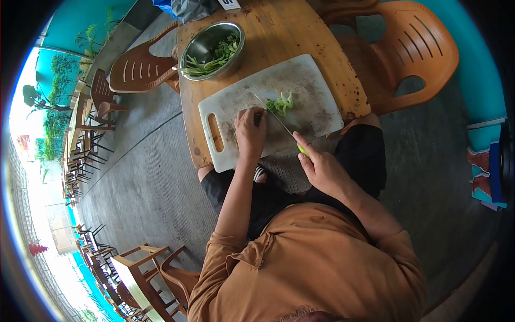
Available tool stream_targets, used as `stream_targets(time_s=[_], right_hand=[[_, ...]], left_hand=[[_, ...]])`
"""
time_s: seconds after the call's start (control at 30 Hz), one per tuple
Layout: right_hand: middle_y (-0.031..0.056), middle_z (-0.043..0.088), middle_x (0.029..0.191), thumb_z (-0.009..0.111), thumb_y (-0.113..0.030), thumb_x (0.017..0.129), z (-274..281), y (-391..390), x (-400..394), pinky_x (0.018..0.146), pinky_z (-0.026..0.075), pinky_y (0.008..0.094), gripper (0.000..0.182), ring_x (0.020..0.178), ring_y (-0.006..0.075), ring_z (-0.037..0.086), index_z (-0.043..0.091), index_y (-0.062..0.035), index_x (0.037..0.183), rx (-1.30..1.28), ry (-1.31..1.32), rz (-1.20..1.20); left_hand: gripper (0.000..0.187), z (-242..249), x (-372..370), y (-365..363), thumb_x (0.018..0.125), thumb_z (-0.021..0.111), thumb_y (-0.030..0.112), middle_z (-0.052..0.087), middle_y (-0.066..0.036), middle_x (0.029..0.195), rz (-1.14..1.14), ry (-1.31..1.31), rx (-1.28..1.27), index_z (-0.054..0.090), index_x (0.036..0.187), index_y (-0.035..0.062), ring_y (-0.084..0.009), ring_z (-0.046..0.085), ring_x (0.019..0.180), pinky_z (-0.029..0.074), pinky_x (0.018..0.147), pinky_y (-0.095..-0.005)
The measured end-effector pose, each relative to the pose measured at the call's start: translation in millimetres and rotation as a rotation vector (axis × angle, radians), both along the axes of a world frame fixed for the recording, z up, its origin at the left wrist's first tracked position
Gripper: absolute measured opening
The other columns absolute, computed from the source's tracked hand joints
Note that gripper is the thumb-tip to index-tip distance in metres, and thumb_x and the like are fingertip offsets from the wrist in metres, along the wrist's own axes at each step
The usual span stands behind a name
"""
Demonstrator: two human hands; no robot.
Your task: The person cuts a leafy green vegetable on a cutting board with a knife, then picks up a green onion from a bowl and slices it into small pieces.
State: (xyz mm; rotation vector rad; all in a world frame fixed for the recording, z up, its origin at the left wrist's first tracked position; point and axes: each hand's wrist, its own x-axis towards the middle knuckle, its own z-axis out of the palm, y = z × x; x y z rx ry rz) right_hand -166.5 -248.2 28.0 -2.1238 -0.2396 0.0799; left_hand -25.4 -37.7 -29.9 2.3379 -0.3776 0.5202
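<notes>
A white, stained cutting board [316, 91] lies at the near end of the wooden table. My right hand [327, 170] is closed round the green handle of a knife [280, 122], its thin blade slanting across the board to the upper left. Just left of the blade, my left hand [250, 133] rests on the board with curled fingers. Those fingers are closed on a green vegetable [258, 112], mostly hidden by them. Chopped green pieces [282, 103] lie in a small heap to the right of the blade.
Behind the board stands a metal bowl [240, 52] with long cut greens. A blue and grey plastic bag [188, 9] and a white card [229, 4] sit at the table's far edge. Brown plastic chairs [424, 53] flank the wooden table [279, 32]; more furniture lines the left.
</notes>
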Motion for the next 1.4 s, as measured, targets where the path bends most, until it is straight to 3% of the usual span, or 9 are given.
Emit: stream_targets(time_s=[0.17, 0.23, 0.37, 0.63, 0.97, 1.13, 1.4], right_hand=[[0.0326, 0.074, 0.102, 0.056, -0.013, 0.111, -12.4, 5.3, -2.0, 0.079, 0.059, 0.0557, 0.062, 0.09, 0.0484, 0.074, 0.034, -0.0048, 0.168, 0.045, -0.065, -0.003], [0.0321, 0.074, 0.1, 0.056, -0.013, 0.111, -8.0, 4.9, -0.8, 0.078, 0.059, 0.0555, 0.062, 0.09, 0.0483, 0.074, 0.034, -0.0055, 0.168, 0.035, 0.047, 0.006], [0.0339, 0.075, 0.108, 0.055, -0.015, 0.113, -14.0, 6.6, 1.4, 0.082, 0.061, 0.055, 0.06, 0.099, 0.05, 0.073, 0.036, -0.011, 0.169, 0.046, 0.038, -0.014], [0.0317, 0.075, 0.102, 0.056, -0.013, 0.112, -17.1, 9.0, 3.0, 0.075, 0.06, 0.0544, 0.06, 0.092, 0.0489, 0.074, 0.037, -0.0097, 0.168, 0.048, -0.026, -0.026], [0.0279, 0.073, 0.097, 0.056, -0.014, 0.111, -24.1, 9.6, -1.1, 0.079, 0.06, 0.0536, 0.063, 0.089, 0.0461, 0.074, 0.034, -0.0077, 0.169, -0.006, -0.09, -0.002], [0.0253, 0.072, 0.089, 0.056, -0.015, 0.111, -21.9, 15.1, -2.4, 0.075, 0.061, 0.0529, 0.062, 0.08, 0.0451, 0.073, 0.036, -0.0103, 0.169, -0.081, -0.075, -0.028], [0.0259, 0.073, 0.09, 0.056, -0.016, 0.111, -21.2, 22.4, 17.5, 0.073, 0.06, 0.0547, 0.061, 0.08, 0.0458, 0.074, 0.037, -0.0108, 0.169, -0.098, -0.03, -0.023]], left_hand=[[0.014, -4.1, 2.0, 1.4, 0.094, 0.08, 0.01, 0.076, -0.015, 0.104, 0.036, 0.079, -0.04, 0.077, 0.107, 0.0049, -0.0347, 0.073, 0.101, 0.057, 0.092, -0.0436], [0.015, -2.5, 2.7, 1.8, 0.094, 0.08, 0.011, 0.076, -0.016, 0.104, 0.042, 0.136, -0.077, 0.077, 0.107, 0.005, -0.0349, 0.074, 0.101, 0.057, 0.092, -0.0434], [0.013, -0.5, 3.2, 1.2, 0.093, 0.079, 0.01, 0.075, -0.014, 0.101, 0.019, 0.148, -0.137, 0.076, 0.104, 0.0041, -0.0365, 0.07, 0.101, 0.054, 0.094, -0.0463], [0.013, -2.6, -4.2, -2.9, 0.092, 0.079, 0.01, 0.074, -0.012, 0.11, 0.031, -0.071, 0.028, 0.08, 0.103, 0.002, -0.0341, 0.069, 0.105, 0.054, 0.098, -0.044], [0.012, -7.3, 3.3, 5.1, 0.089, 0.08, 0.008, 0.074, -0.009, 0.107, -0.01, -0.041, 0.06, 0.079, 0.1, 0.0034, -0.0323, 0.067, 0.105, 0.051, 0.098, -0.045], [0.011, -5.4, 2.4, 4.0, 0.088, 0.08, 0.007, 0.074, -0.008, 0.105, -0.008, -0.052, 0.06, 0.078, 0.098, 0.0025, -0.0319, 0.067, 0.105, 0.051, 0.098, -0.0449], [0.012, -2.8, 3.0, 5.2, 0.087, 0.08, 0.008, 0.075, -0.01, 0.107, -0.021, -0.051, 0.075, 0.078, 0.097, 0.0015, -0.0335, 0.068, 0.104, 0.052, 0.098, -0.0447]])
